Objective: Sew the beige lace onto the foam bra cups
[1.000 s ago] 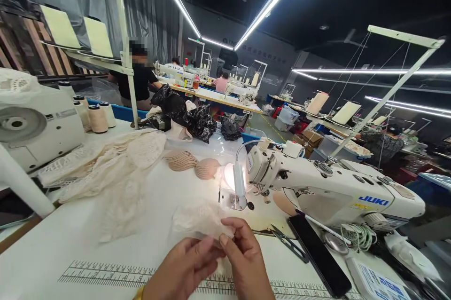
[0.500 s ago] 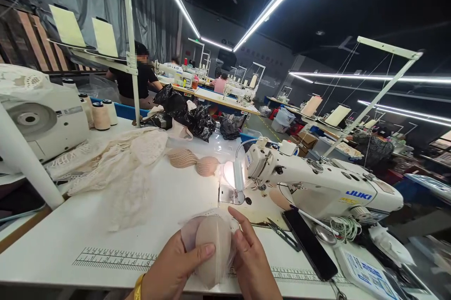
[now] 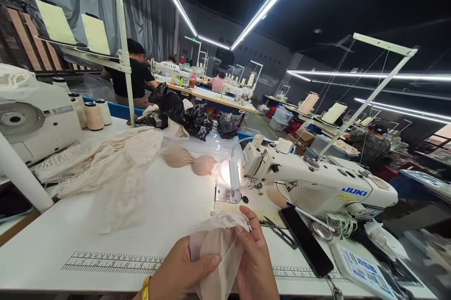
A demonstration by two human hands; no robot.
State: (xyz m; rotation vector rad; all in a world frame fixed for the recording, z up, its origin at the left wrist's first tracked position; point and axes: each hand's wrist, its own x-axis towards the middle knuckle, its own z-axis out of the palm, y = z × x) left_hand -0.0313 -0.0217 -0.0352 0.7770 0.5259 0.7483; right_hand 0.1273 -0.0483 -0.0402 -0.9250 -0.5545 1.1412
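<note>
Near the front edge of the white table (image 3: 169, 225), my left hand (image 3: 186, 267) grips a beige cup-shaped piece covered by sheer fabric (image 3: 220, 248), its thumb pressed on the front. My right hand (image 3: 252, 248) pinches the fabric's lace-like upper edge between thumb and fingers. Beyond my hands stands a white sewing machine (image 3: 313, 177) with its lamp lit over the needle area. Stacked beige cups (image 3: 179, 156) lie left of the needle. Cream lace fabric (image 3: 120, 163) is spread at the left.
Right of my hands lie black snips (image 3: 280, 232), a black phone (image 3: 306, 241) and a blue-and-white box (image 3: 364, 269). Thread cones (image 3: 94, 115) and another machine (image 3: 38, 114) stand left. Black plastic bags (image 3: 181, 109) sit behind. A person in black (image 3: 127, 76) sits farther back.
My right hand has moved up slightly and now pinches the sheer fabric's top edge, where its fingers were more spread before. The fabric is drawn farther over the cup. The view has shifted slightly.
</note>
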